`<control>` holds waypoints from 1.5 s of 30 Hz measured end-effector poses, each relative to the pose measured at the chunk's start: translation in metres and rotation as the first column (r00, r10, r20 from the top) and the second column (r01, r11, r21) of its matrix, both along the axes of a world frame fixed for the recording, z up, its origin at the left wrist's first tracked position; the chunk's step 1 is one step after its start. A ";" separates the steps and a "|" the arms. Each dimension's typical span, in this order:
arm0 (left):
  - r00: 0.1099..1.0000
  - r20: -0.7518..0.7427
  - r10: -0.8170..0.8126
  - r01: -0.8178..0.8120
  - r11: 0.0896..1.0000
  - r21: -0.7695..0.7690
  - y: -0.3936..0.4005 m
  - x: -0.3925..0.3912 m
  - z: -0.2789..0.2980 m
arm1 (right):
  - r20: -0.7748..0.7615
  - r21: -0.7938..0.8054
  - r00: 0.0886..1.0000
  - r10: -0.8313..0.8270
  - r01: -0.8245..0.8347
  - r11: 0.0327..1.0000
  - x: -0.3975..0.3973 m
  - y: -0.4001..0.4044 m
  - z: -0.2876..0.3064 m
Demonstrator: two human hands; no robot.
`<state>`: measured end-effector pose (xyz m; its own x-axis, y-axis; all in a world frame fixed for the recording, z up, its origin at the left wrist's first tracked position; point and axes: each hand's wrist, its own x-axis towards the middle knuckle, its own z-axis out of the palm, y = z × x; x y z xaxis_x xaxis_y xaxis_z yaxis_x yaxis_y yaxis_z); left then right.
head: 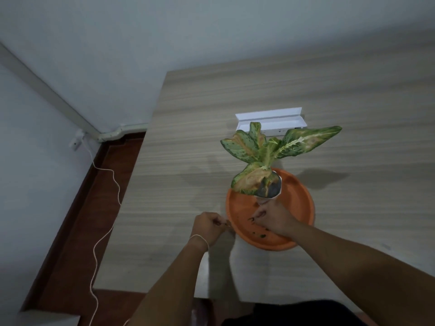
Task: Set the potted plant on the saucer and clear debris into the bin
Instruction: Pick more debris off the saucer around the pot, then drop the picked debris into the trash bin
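Observation:
A small potted plant with spotted green and yellowed leaves stands in a white pot on an orange round saucer. Dark bits of debris lie on the saucer's near part. My right hand is over the saucer just below the pot, its fingers pinched together near the debris. Whether it holds a crumb I cannot tell. My left hand rests at the saucer's left rim with its fingers closed, seemingly pinching the edge.
The wooden table stands against a grey wall. A white open box lies behind the plant. The table's left edge drops to a reddish floor, where a white cable runs from a wall socket.

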<state>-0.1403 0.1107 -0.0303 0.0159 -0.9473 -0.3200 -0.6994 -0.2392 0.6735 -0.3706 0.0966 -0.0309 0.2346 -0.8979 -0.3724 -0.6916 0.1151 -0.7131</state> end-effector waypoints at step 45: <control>0.561 -0.143 0.816 -0.813 0.575 0.093 0.333 0.338 -0.032 | -0.078 0.075 0.680 0.729 -0.725 0.685 0.448 0.183 -0.030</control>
